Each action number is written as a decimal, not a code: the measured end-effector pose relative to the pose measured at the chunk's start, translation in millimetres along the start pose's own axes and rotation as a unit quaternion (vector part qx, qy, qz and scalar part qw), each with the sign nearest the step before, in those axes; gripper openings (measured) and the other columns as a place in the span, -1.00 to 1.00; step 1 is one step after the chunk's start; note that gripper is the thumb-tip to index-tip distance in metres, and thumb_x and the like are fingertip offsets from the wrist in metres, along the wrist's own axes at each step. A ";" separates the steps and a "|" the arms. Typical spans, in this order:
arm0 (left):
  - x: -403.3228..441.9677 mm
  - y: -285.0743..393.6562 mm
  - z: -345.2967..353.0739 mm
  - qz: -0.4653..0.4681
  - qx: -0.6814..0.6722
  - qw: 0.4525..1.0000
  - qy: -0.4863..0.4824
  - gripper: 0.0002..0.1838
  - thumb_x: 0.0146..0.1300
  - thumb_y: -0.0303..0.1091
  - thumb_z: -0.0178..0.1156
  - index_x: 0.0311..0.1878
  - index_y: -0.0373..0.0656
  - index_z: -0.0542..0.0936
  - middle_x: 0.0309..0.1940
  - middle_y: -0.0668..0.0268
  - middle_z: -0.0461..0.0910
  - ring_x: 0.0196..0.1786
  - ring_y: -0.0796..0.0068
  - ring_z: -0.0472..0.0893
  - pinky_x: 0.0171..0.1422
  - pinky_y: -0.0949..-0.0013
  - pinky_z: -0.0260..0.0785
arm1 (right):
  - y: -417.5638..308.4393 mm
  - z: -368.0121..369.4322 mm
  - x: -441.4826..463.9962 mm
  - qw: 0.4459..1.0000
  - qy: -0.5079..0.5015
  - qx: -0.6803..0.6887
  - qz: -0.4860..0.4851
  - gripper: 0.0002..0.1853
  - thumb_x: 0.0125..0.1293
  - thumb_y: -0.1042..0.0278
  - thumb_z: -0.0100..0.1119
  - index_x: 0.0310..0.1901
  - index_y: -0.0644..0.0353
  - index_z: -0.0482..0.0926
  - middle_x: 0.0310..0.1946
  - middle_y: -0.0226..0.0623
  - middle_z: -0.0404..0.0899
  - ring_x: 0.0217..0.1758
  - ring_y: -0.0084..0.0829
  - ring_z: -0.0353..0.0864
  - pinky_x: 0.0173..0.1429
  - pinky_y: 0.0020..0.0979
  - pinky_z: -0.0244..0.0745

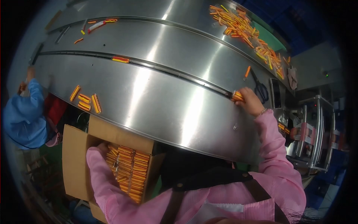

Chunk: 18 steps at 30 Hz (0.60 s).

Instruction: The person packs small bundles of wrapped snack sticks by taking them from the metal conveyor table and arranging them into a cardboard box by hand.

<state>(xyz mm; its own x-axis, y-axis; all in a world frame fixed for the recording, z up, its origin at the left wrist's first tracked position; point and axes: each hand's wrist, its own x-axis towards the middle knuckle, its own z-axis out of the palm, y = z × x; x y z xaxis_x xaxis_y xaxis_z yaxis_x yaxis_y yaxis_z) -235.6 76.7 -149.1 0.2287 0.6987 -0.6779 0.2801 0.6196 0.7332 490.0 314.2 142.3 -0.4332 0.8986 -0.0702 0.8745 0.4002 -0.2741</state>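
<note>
My right hand [250, 101] is closed around a small bundle of orange-and-yellow sticks [237, 96], at the right end of the narrow slot in the steel table. Reaching down into an open cardboard box [76, 160], my left hand [103, 147] is at the upper left of neatly stacked orange-and-yellow stick packs [130, 168]. The sleeve and box shade its fingers, so their grip is hidden. Another stick pack [121, 59] lies in the slot further left. Several loose packs [84, 98] rest near the table's front edge, above the box.
A long heap of loose sticks [238, 28] lies along the far right of the steel table [164, 97]. Scissors [260, 89] are beyond my right hand. A metal-framed machine [317, 130] stands at right. At left is a co-worker in a blue sleeve [28, 112].
</note>
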 end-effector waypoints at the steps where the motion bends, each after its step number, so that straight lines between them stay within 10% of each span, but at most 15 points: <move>1: 0.2 -5.9 -3.5 -0.009 0.017 1.000 0.005 -0.43 -0.02 -0.47 0.36 0.10 -0.28 0.41 -0.07 0.21 0.53 0.03 0.34 0.47 0.12 0.36 0.32 | 1.2 -0.3 -1.1 1.000 0.010 0.016 0.001 -0.63 0.01 0.38 0.36 -0.15 0.20 0.43 -0.24 -0.14 0.44 -0.08 -0.06 0.42 0.01 -0.18 0.34; 13: 3.2 8.5 -10.1 -0.074 0.168 0.983 -0.013 -0.34 -0.12 -0.55 0.37 0.15 -0.32 0.42 -0.01 0.13 0.53 0.09 0.28 0.48 0.12 0.35 0.34 | -15.6 4.2 18.8 1.000 0.003 0.014 0.003 -0.60 0.01 0.30 0.38 -0.16 0.20 0.43 -0.25 -0.15 0.45 -0.11 -0.07 0.43 0.00 -0.20 0.36; 18: -20.9 77.5 16.3 -0.081 -0.002 0.997 0.015 -0.44 -0.15 -0.66 0.24 0.06 -0.30 0.48 -0.10 0.09 0.57 -0.03 0.19 0.54 0.10 0.30 0.34 | -25.9 1.2 27.5 0.999 0.022 -0.011 -0.039 -0.59 0.02 0.23 0.37 -0.15 0.20 0.43 -0.19 -0.17 0.44 -0.08 -0.07 0.44 0.00 -0.20 0.37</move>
<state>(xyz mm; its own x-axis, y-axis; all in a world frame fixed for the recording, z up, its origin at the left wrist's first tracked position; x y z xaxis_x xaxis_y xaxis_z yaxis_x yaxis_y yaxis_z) -203.5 104.3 -79.1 0.1518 0.5997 -0.7857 0.3079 0.7267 0.6141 455.2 328.4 146.4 -0.4909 0.8712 -0.0077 0.8432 0.4729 -0.2556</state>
